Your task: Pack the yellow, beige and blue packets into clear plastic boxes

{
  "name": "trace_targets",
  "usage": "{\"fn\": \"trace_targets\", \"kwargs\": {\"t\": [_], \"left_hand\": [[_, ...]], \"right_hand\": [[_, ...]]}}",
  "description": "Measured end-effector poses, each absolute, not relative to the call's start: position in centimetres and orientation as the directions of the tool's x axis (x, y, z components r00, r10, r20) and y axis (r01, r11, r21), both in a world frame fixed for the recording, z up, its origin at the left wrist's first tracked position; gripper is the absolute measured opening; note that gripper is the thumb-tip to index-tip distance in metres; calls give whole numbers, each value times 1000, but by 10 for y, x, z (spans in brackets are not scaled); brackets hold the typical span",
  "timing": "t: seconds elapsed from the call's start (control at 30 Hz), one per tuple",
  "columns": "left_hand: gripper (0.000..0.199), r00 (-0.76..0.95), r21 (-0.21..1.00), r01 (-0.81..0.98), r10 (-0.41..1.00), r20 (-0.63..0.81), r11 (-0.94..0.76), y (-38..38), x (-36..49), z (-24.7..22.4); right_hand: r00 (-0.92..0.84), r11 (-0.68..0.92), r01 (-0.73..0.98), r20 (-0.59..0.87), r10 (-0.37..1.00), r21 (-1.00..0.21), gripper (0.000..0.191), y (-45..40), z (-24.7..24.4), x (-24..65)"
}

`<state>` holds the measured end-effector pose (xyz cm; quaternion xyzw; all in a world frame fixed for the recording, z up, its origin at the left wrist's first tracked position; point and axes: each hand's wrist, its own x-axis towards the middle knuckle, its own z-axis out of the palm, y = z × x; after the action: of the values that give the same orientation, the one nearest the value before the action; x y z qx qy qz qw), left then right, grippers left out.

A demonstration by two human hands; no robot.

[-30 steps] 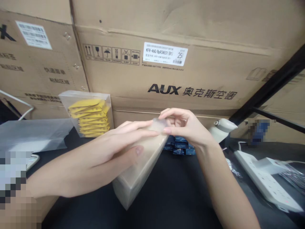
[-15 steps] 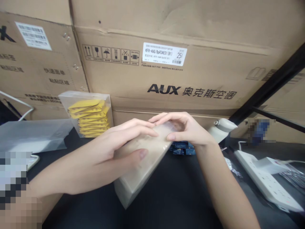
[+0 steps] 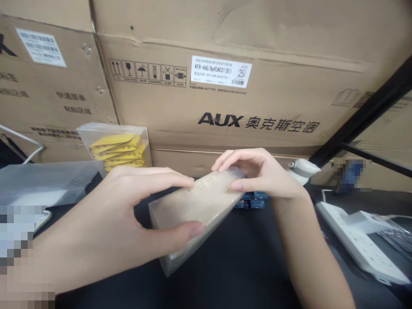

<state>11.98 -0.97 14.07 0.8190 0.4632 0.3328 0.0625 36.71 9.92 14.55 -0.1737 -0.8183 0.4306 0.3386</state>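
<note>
A clear plastic box (image 3: 193, 204) with pale, cream-coloured contents is held tilted above the black tabletop, its far end up to the right. My left hand (image 3: 144, 206) grips it across the middle, thumb on the near edge and fingers on the far edge. At the upper right end, my right hand (image 3: 254, 171) pinches the box between thumb and fingers. What exactly lies inside the box cannot be made out. Behind its right end, several dark blue packets (image 3: 254, 201) lie on the table, partly hidden.
Behind my left hand stands a clear box of yellow packets (image 3: 119, 148). Flat clear plastic packaging (image 3: 48, 180) lies at left. A whitish scanner-like device (image 3: 304, 169) and a white power strip (image 3: 363, 249) are at right. Large cardboard cartons (image 3: 154, 107) form the back.
My left hand has moved back from the right hand and now spans the box's edges. My right hand has shifted slightly right, and the box has turned a little flatter.
</note>
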Motion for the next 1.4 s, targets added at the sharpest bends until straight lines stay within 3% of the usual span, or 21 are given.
{"fn": "trace_targets", "kwargs": {"t": [0.17,0.3,1.0,1.4], "left_hand": [[26,318,369,757,798,512,-539,-10,121,142],[27,348,349,757,793,500,-552,-7,116,144],[22,350,442,686,795,496,-578,-3,100,138],[27,302,411,717,782,545,-563,-3,100,132]], "right_hand": [[-703,579,10,406,583,-815,22,99,145,367],[-689,598,38,412,596,-801,23,98,144,367],[-643,636,118,429,634,-762,23,80,151,366],[-579,615,81,465,669,-785,24,74,150,365]]}}
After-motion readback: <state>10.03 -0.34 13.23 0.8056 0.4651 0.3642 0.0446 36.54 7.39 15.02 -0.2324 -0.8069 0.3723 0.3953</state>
